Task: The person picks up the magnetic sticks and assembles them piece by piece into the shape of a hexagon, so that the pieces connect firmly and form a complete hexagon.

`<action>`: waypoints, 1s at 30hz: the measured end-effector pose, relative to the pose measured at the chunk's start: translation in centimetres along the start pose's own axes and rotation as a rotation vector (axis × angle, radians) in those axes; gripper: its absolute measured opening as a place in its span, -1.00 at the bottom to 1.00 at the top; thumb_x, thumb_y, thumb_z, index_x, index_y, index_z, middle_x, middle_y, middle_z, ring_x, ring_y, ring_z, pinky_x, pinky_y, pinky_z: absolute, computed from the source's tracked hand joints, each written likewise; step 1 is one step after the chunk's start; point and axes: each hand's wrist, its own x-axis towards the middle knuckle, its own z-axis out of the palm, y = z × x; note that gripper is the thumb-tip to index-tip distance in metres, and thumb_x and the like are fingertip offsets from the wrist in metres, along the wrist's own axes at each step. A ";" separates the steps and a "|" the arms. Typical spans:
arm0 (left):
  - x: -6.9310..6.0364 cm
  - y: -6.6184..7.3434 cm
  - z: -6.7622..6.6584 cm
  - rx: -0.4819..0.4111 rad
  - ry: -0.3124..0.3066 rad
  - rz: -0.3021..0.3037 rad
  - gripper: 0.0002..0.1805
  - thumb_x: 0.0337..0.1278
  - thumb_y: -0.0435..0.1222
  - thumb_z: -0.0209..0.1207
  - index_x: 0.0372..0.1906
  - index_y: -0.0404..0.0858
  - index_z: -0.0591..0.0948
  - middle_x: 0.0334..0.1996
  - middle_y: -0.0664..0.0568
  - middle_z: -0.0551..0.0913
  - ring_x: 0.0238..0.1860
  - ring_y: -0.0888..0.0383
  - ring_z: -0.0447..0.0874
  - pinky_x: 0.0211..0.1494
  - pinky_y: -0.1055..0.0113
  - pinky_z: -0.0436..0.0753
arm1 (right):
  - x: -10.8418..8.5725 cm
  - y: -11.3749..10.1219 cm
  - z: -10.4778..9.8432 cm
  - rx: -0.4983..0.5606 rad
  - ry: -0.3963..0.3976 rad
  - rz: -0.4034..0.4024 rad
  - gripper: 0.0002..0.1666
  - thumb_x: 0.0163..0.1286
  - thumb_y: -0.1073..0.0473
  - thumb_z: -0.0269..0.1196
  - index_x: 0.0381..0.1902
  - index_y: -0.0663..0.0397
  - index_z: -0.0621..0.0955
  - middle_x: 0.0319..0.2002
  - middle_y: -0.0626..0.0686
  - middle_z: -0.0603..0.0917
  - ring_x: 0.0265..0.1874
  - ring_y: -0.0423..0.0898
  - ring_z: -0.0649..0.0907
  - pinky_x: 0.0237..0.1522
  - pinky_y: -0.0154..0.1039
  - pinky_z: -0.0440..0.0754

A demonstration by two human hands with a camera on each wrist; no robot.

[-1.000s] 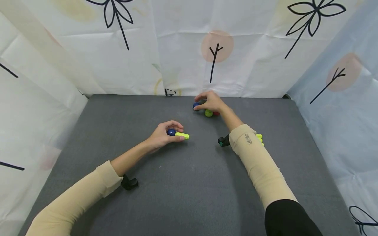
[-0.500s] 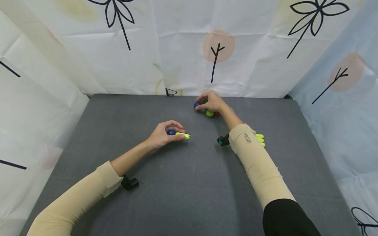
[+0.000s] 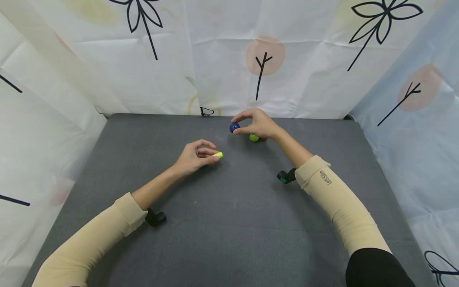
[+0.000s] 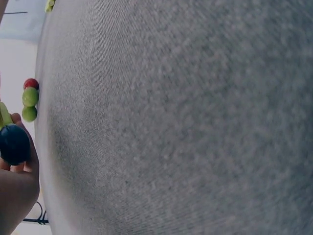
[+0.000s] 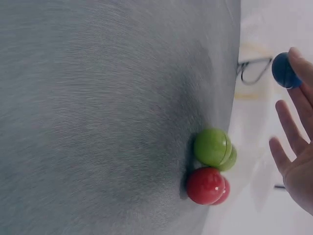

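My left hand [image 3: 195,158] grips a yellow-green stick [image 3: 219,154], and in the left wrist view a dark blue ball [image 4: 14,144] lies in the same hand against the stick [image 4: 5,115]. Between thumb and fingertips, my right hand [image 3: 259,124] pinches a blue ball [image 3: 234,127]; the right wrist view shows this ball [image 5: 285,70] raised off the table, the other fingers of the hand [image 5: 299,122] spread. Beside and below that hand rest green balls [image 5: 212,147] and red balls [image 5: 205,185], close together on the table.
The grey table [image 3: 222,223] reaches back to a white patterned cloth [image 3: 222,71], with more cloth at both sides. A yellow-green thing [image 4: 50,5] shows at the top of the left wrist view. Black wrist cameras hang below both wrists.
The blue ball in my right hand has moved slightly left, while the right forearm has swung right. My left hand has shifted a little back and left, hiding its blue ball from the head view.
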 end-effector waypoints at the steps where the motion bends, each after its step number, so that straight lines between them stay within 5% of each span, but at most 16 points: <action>1: 0.0 0.0 0.0 0.005 0.001 0.005 -0.44 0.35 -0.36 0.45 0.32 -0.50 0.53 0.14 -0.33 0.82 -0.06 0.34 0.89 0.02 0.41 0.79 | -0.4 -0.3 0.2 -0.002 -0.012 -0.018 -0.56 0.37 0.15 0.57 0.17 0.13 0.79 0.18 0.18 0.83 0.36 0.11 0.68 0.58 0.20 0.45; 11: 0.1 -0.5 -0.1 0.059 -0.020 0.046 -0.43 0.33 -0.40 0.46 0.32 -0.50 0.52 0.12 -0.30 0.83 -0.03 0.33 0.87 0.07 0.44 0.76 | -4.3 -2.1 3.7 0.133 -0.123 -0.044 -0.58 0.38 0.22 0.55 0.16 0.17 0.78 0.04 0.18 0.87 0.07 0.08 0.87 0.24 0.00 0.79; 23: 0.0 -0.4 0.4 0.086 -0.044 0.075 -0.48 0.34 -0.43 0.44 0.30 -0.44 0.54 0.13 -0.29 0.83 0.07 0.21 0.88 0.13 0.40 0.76 | -5.9 -2.5 6.1 0.163 -0.062 -0.096 -0.58 0.37 0.33 0.53 0.16 0.31 0.73 0.10 0.28 0.77 0.07 0.19 0.85 0.22 0.03 0.80; 30: 0.2 -0.3 0.8 0.030 -0.064 0.062 -0.50 0.35 -0.43 0.43 0.30 -0.45 0.56 0.14 -0.33 0.82 0.03 0.21 0.88 0.06 0.37 0.81 | -6.3 -2.4 6.6 0.142 -0.019 -0.029 -0.63 0.36 0.26 0.56 0.09 0.23 0.78 0.04 0.22 0.84 -0.05 0.11 0.89 0.07 -0.08 0.85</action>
